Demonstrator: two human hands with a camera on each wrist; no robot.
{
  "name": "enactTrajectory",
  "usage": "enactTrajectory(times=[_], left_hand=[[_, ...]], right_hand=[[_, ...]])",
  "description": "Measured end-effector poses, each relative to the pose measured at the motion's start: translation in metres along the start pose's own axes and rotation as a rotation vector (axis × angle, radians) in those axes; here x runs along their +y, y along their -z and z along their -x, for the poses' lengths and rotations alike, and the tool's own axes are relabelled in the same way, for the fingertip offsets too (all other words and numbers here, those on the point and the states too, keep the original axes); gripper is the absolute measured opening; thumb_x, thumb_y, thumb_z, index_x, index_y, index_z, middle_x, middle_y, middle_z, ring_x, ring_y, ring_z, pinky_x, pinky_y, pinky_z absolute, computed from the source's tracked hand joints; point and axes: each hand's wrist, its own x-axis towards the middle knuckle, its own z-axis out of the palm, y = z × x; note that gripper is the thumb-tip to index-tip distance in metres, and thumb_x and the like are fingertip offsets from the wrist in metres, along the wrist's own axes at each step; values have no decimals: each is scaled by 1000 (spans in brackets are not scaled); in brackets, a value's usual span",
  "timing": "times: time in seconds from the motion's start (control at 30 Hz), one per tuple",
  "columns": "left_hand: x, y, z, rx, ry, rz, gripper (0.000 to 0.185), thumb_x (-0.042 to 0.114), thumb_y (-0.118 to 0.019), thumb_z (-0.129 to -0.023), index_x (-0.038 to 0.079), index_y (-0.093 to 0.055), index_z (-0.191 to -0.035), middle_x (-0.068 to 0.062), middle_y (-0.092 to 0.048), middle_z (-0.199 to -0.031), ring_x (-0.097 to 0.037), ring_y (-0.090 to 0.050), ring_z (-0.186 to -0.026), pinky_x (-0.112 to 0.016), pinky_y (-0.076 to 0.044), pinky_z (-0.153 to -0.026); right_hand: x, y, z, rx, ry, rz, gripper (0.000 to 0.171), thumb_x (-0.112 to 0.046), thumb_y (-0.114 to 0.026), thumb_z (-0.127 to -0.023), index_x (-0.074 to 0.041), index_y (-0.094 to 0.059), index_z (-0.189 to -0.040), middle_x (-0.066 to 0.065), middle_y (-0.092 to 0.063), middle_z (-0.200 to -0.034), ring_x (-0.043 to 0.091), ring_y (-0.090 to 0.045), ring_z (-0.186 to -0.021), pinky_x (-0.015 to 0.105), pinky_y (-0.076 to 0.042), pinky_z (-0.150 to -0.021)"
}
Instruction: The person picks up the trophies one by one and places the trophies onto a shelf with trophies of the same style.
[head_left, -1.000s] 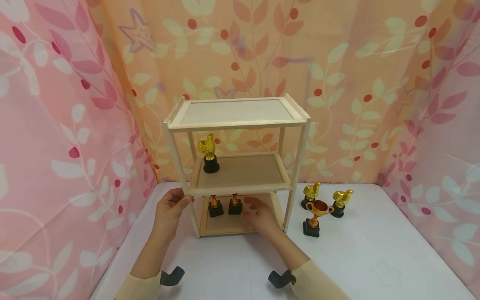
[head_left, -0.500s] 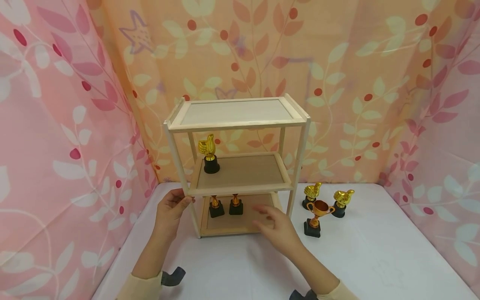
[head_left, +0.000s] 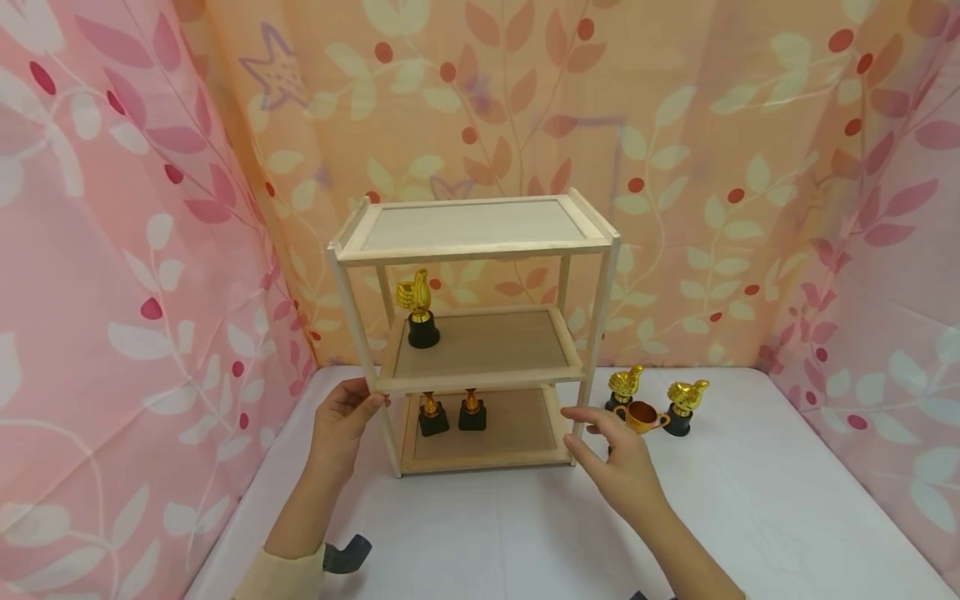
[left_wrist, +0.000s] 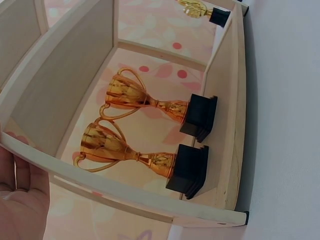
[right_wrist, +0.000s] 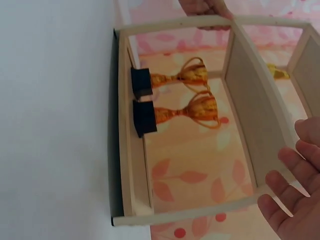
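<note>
Head view: three-tier wooden shelf rack [head_left: 480, 242] stands on the white worktop [head_left: 750, 517], back against the leaf-print curtain. Left hand [head_left: 341, 425] grips the rack's front-left post at middle-tier height, fingers curled round it. Right hand [head_left: 618, 462] hovers just off the rack's front-right post, fingers loosely spread, holding nothing; it partly covers the copper cup trophy [head_left: 641, 415] right of the rack. Two gold thumbs-up trophies [head_left: 624, 385] [head_left: 684, 398] stand behind that cup, near the rack's right side. One more thumbs-up trophy [head_left: 417, 307] sits at the middle tier's left edge. Two small cup trophies [head_left: 452, 412] on the bottom tier's left half; right half of that tier is bare. Open worktop in front of the rack and far right of it.

Left wrist view: both cup trophies [left_wrist: 150, 125] side by side close to the bottom tier's front rim; palm edge [left_wrist: 22, 200] against the post.

Right wrist view: fingers [right_wrist: 290, 195] extended beside the rack's post, touch not clear; cups [right_wrist: 175, 97] toward the far side.
</note>
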Motion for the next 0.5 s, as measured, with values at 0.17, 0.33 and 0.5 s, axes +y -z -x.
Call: enactTrajectory(times=[0.17,0.33,0.5], left_hand=[[-1,-1,1,-4,-1,7,18,-2,-70,-94,5,-63,-110,4,-73,-90,-11,-71,-85,-22,-57,-89],[-1,-1,1,-3,0,5,18,-1,-70,-95,4,-63,-110,4,-73,-90,-11,-71,-86,-22,-57,-89],[0,-1,0,6,-3,7,17,-1,-70,-95,3,-63,-110,4,-73,-90,-11,-71,-87,-22,-57,-89]], right_hand=[[8,17,6,46,7,43,37,-17,-77,-93,-26,-68,-128,-12,-69,-126,7,-62,-109,18,-50,-90],[11,33,11,106,-12,76,39,-14,-78,-92,-26,-69,-128,-10,-70,-123,4,-58,-102,13,-44,-86],[17,45,14,154,-72,99,36,-16,-78,-93,-25,-70,-127,-7,-68,-126,4,-60,-104,13,-42,-89]])
